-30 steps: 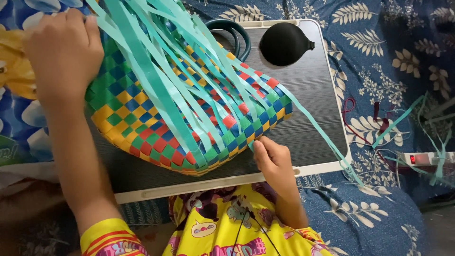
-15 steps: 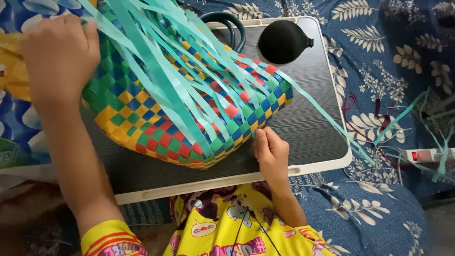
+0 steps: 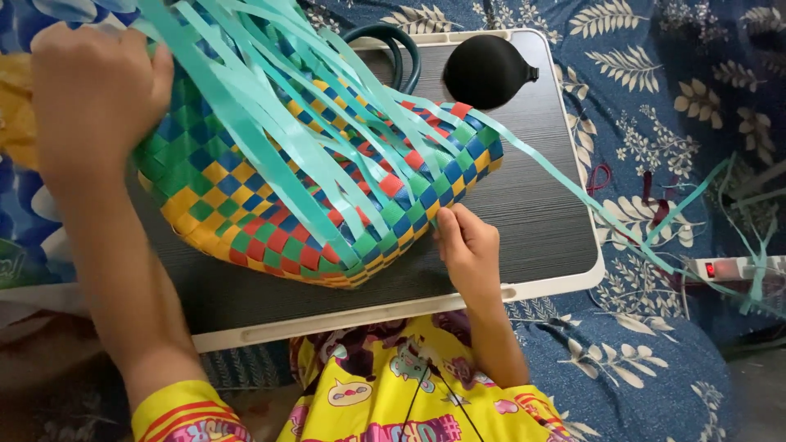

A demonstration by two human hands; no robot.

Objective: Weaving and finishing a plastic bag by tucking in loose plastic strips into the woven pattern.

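The woven basket (image 3: 311,188) lies tilted on the table (image 3: 540,221), loose teal strips (image 3: 270,123) fanning toward 12 o'clock. The left hand (image 3: 94,98) clamps its edge at 10 o'clock to steady it; the right hand (image 3: 467,245) pinches the rim at 4 o'clock.

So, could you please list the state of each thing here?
Woven basket: unfinished, lying on its side.
Teal strips: loose ends, unwoven.
Left hand: gripping the basket's edge.
Right hand: pinching the basket's corner.
Power strip: switch lit red.
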